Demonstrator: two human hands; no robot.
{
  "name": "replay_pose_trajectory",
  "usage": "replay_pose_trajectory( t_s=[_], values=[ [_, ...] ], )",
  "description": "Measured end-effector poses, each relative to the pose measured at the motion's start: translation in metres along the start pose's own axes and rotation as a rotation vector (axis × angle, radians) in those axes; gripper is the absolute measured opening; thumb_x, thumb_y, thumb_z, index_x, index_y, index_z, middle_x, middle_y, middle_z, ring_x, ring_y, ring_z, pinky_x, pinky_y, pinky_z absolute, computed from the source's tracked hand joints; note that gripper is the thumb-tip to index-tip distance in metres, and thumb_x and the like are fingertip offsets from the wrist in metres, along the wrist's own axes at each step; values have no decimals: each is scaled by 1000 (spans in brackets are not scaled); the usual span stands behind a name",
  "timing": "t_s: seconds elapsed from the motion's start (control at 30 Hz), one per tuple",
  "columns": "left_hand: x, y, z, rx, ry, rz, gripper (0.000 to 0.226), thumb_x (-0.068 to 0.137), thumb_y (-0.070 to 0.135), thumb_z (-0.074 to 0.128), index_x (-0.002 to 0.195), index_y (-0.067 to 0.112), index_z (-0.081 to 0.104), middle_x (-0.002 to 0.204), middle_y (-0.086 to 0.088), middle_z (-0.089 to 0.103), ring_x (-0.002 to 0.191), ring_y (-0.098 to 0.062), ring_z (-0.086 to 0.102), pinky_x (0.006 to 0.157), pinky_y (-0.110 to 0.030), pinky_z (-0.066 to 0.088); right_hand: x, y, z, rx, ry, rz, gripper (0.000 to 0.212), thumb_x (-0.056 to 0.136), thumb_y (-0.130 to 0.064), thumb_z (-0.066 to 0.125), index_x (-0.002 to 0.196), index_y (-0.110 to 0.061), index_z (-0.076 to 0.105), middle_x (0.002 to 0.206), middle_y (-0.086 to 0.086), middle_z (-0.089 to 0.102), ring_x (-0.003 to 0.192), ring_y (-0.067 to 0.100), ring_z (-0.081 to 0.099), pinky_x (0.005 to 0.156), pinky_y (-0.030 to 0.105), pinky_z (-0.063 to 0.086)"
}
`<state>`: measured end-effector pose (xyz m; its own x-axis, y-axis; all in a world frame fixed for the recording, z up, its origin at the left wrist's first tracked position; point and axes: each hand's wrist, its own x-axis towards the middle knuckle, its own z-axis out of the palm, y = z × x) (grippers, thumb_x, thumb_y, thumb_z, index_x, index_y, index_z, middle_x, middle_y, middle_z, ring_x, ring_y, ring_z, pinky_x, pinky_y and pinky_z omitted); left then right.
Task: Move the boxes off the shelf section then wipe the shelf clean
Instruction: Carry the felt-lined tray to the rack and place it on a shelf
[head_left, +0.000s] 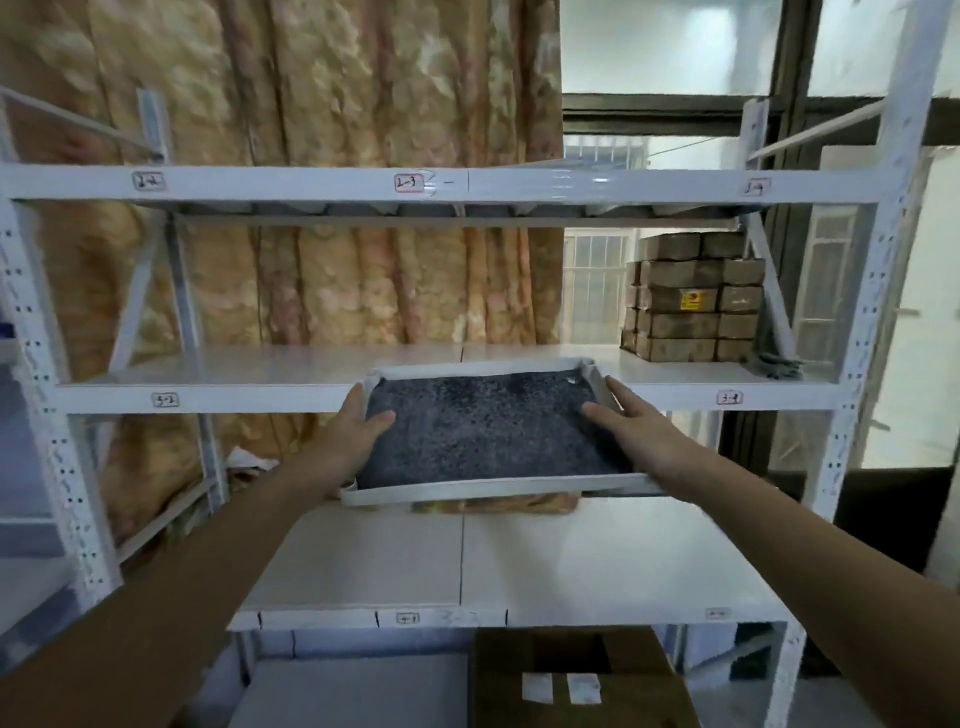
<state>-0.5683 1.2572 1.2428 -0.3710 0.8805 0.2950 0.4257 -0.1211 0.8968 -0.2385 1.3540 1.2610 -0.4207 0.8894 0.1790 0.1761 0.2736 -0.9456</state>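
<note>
White metal makes the big shelf (270, 371), which runs just past both hands. A stack of brown boxes (693, 299) sits up and to the right of the right hand, at the far end. Between the hands is a flat white box (488, 436) full of dark grains, its far edge at the shelf front. The left hand (358, 431) and right hand (631, 428) grip its two sides. I think this is the moving step. Next, carry it level and put it down somewhere off the shelf.
</note>
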Motion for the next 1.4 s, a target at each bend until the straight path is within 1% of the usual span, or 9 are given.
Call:
replay_pose_trajectory(
  t_s=[0.13, 0.33, 0.47, 0.6, 0.77, 0.93, 1.03, 1.23, 1.4],
  values=[
    [69, -22, -25, -47, 83, -104, 66, 102, 32, 48, 156, 18, 12, 151, -7, 34, 128, -32, 45, 100, -43, 42, 83, 1, 34, -57, 55, -79, 56, 97, -41, 57, 148, -32, 36, 129, -5, 57, 111, 19, 60, 94, 34, 52],
    [171, -49, -74, -56, 123, -69, 33, 103, 26, 48, 134, 20, 38, 112, -1, 53, 88, -19, 57, 69, -31, 48, 208, -2, 95, -116, 176, -134, 52, 96, -43, 56, 146, -37, 41, 117, 1, 65, 102, 22, 65, 96, 44, 52],
    [234, -57, -107, -31, 109, -71, 32, 99, 26, 56, 131, 24, 51, 113, -3, 60, 100, -27, 61, 91, -45, 51, 281, -7, 127, -139, 226, -90, 59, 93, -43, 59, 148, -27, 41, 130, 4, 59, 110, 23, 60, 98, 41, 49],
    [293, -69, -125, -58, 112, -100, 28, 98, 23, 58, 124, 23, 50, 101, -2, 61, 92, -26, 62, 81, -38, 51, 339, -12, 154, -275, 290, -104, 57, 95, -41, 57, 144, -16, 45, 131, 8, 57, 110, 24, 54, 90, 34, 44],
    [354, -95, -130, 80, 137, -153, 61, 94, 30, 64, 145, 10, 38, 118, -9, 54, 110, -35, 58, 100, -49, 46, 399, -11, 174, -417, 310, -35, 44, 96, -43, 53, 125, -9, 53, 113, 13, 62, 99, 28, 58, 84, 36, 46],
    [394, -113, -123, 107, 89, -191, 24, 96, 21, 60, 114, 13, 46, 84, 3, 50, 77, -18, 55, 76, -36, 48, 445, -6, 188, -659, 210, 27, 42, 100, -36, 46, 120, -2, 60, 116, 21, 64, 106, 35, 60, 89, 38, 47],
    [410, -129, -125, 221, 65, -138, 14, 97, 20, 57, 107, 12, 52, 83, 0, 53, 72, -15, 52, 64, -30, 39, 459, 2, 194, -777, 122, 65, 45, 104, -36, 37, 127, -2, 56, 120, 25, 62, 110, 37, 58, 93, 40, 46],
    [423, -146, -133, 446, 19, -180, 29, 97, 38, 54, 104, 10, 57, 96, -10, 61, 81, -19, 56, 76, -33, 41, 472, 15, 192, -822, 46, 99, 53, 103, -46, 31, 121, -7, 63, 121, 14, 64, 111, 30, 58, 91, 34, 42],
    [417, -122, -126, 801, 154, 150, 54, 98, 36, 52, 143, 7, 47, 145, -15, 49, 127, -33, 50, 101, -35, 40, 450, 0, 150, -841, 87, -141, 54, 99, -45, 43, 142, -13, 48, 141, 9, 54, 127, 27, 51, 106, 39, 41]
  ],
)
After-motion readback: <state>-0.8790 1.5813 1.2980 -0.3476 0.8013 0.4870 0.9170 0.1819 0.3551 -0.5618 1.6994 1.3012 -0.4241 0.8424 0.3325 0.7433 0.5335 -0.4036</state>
